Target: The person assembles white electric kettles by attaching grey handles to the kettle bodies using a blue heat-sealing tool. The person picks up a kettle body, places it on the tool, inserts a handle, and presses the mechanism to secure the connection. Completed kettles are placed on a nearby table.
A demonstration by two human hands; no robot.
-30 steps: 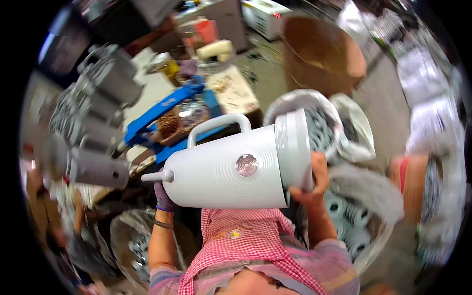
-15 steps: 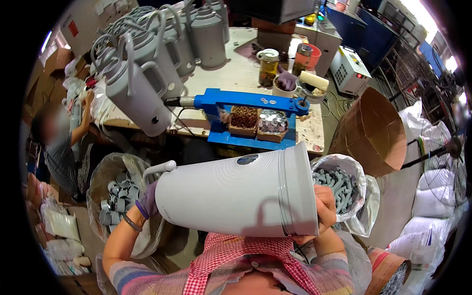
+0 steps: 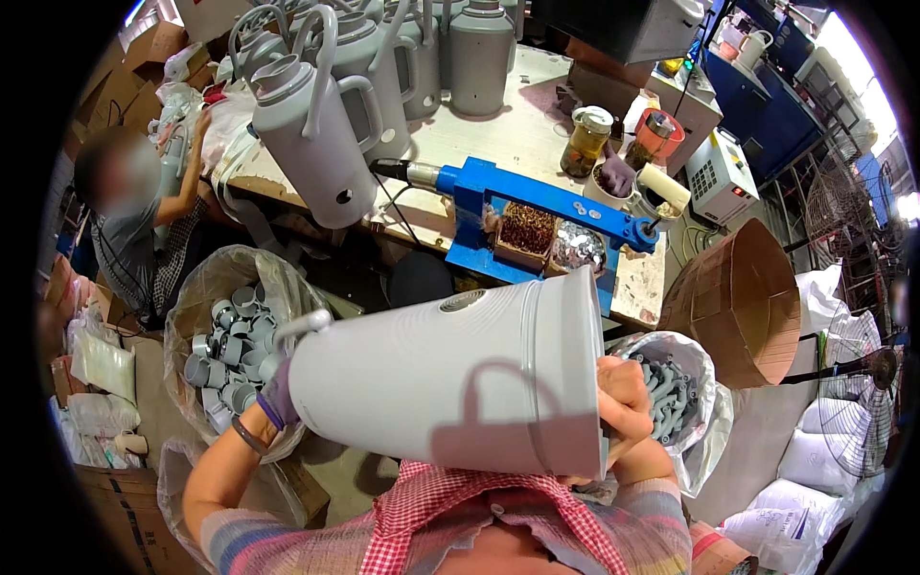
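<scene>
Across my front lies a large grey plastic jug casing (image 3: 412, 379), tipped on its side and held in both hands. Its wide open end points right, its narrow end left, with a curved grey handle (image 3: 305, 326) standing out there. My left hand (image 3: 278, 395), in a purple glove, is closed on the narrow end; its fingers are mostly hidden behind the casing. My bare right hand (image 3: 625, 407) grips the rim of the wide end with curled fingers. A blue bench press (image 3: 546, 201) stands just beyond, with a box of small brass-coloured parts (image 3: 524, 230) and shiny metal discs (image 3: 578, 246).
Several upright grey jugs (image 3: 316, 144) crowd the bench's left. A bag of grey ring-shaped parts (image 3: 235, 355) stands left, a bag of grey handles (image 3: 671, 393) right. A cardboard drum (image 3: 728, 297) and a fan (image 3: 853, 383) are farther right. Another person (image 3: 129, 230) sits at left.
My view has swung, so the bench, press and jugs appear farther right. The casing stays in both hands, its wide end tilted slightly more toward me.
</scene>
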